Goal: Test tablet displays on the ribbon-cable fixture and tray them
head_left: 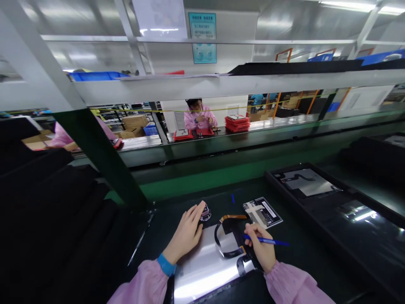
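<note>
A shiny silver panel (202, 264) lies on the dark bench in front of me, with a looping black and orange flex cable (228, 236) on its top right. My left hand (186, 232) rests flat on the panel's upper left corner, fingers stretched toward a small round metal part (205, 212). My right hand (261, 247) is closed round a blue pen-like tool (268, 241), held just right of the flex cable. Beyond the cable lies a small black and white printed card (262, 212).
A black tray (332, 202) holding another panel stands at the right. Stacks of black trays (47, 211) fill the left. A green post (104, 164) rises ahead of them. Across the conveyor (240, 141), a person in pink (199, 118) works beside red trays (237, 123).
</note>
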`<action>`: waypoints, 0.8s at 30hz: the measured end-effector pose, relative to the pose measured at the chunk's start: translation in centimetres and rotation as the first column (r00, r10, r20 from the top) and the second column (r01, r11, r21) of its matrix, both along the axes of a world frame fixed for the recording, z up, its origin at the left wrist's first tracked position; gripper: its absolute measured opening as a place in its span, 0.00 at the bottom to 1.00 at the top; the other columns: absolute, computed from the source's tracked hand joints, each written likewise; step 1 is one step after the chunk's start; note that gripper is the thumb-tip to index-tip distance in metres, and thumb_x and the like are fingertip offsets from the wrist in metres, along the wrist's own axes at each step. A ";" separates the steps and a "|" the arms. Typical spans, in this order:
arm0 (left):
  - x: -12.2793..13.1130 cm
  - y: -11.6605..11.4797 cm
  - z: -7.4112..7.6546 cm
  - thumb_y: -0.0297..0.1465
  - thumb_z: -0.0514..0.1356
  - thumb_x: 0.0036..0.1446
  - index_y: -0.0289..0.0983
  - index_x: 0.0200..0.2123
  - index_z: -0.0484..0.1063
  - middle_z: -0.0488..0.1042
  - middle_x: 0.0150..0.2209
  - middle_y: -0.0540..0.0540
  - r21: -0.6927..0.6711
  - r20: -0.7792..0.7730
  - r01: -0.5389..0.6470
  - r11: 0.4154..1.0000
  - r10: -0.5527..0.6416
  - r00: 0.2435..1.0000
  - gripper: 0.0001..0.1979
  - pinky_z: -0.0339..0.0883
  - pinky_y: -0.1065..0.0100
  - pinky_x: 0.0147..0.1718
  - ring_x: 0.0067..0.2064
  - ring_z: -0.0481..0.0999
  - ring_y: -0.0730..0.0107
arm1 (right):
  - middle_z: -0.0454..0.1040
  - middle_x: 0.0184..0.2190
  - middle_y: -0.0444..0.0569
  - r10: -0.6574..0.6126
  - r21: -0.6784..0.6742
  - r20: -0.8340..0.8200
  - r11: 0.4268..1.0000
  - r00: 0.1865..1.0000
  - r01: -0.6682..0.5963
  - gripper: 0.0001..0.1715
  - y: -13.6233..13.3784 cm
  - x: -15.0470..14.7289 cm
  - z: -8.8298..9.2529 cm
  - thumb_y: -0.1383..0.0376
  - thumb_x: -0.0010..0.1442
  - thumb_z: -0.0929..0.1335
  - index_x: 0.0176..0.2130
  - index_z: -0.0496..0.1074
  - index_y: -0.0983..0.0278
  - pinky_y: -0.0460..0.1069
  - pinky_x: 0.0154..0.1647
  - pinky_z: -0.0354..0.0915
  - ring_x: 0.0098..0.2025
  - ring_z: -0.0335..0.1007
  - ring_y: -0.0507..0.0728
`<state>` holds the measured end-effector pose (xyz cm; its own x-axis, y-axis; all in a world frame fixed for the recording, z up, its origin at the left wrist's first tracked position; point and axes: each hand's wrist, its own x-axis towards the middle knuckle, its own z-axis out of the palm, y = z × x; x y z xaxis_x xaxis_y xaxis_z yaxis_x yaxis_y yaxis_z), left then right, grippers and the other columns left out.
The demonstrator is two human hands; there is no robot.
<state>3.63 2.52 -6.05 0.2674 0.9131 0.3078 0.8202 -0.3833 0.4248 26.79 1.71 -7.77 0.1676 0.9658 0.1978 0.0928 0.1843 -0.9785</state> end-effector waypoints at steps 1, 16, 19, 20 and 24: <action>0.1 -0.5 0.1 0.27 0.47 0.56 0.32 0.61 0.56 0.61 0.62 0.35 0.006 0.042 0.006 1.000 -0.006 0.999 0.28 0.55 0.48 0.59 0.62 0.61 0.53 | 0.66 0.11 0.43 -0.032 0.015 -0.015 0.999 0.999 0.032 0.31 0.0 0.1 0.0 0.37 0.49 0.65 0.20 0.67 0.62 0.46 0.14 0.63 0.14 0.65 0.53; 6.1 -2.6 2.6 0.28 0.62 0.46 0.35 0.28 0.75 0.77 0.25 0.51 -0.364 0.442 0.143 0.920 0.036 0.896 0.04 0.65 0.70 0.30 0.29 0.74 0.68 | 0.77 0.36 0.53 0.258 0.161 0.866 0.667 0.428 -0.728 0.10 2.3 -0.5 5.8 0.74 0.51 0.63 0.28 0.73 0.64 0.59 0.51 0.63 0.41 0.75 0.58; 6.1 -2.9 4.3 0.26 0.64 0.44 0.35 0.26 0.76 0.77 0.24 0.51 -0.354 0.410 0.158 0.922 0.001 0.912 0.02 0.65 0.70 0.31 0.29 0.74 0.68 | 0.75 0.28 0.47 0.348 0.068 0.862 0.640 0.368 -0.765 0.08 2.7 0.0 6.6 0.76 0.45 0.65 0.24 0.71 0.64 0.48 0.37 0.66 0.30 0.72 0.53; 6.1 -2.9 4.8 0.26 0.64 0.44 0.35 0.26 0.76 0.76 0.24 0.51 -0.356 0.400 0.164 0.920 -0.009 0.917 0.03 0.64 0.70 0.31 0.29 0.73 0.68 | 0.74 0.25 0.45 0.368 0.048 0.857 0.637 0.359 -0.769 0.09 2.8 0.2 6.6 0.76 0.43 0.65 0.24 0.70 0.64 0.46 0.32 0.65 0.28 0.70 0.52; 6.4 -2.4 5.6 0.25 0.65 0.43 0.34 0.26 0.76 0.75 0.21 0.51 -0.363 0.368 0.187 0.913 -0.044 0.929 0.03 0.63 0.70 0.29 0.27 0.73 0.69 | 0.68 0.20 0.40 0.399 0.016 0.843 0.651 0.360 -0.759 0.08 2.9 0.6 6.8 0.76 0.43 0.64 0.23 0.68 0.64 0.43 0.26 0.60 0.23 0.63 0.50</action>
<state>10.01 0.08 -0.41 0.3203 0.9468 0.0305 0.5545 -0.2135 0.8044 27.38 4.59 -0.99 -0.7802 0.5674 0.2634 0.4238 0.7891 -0.4446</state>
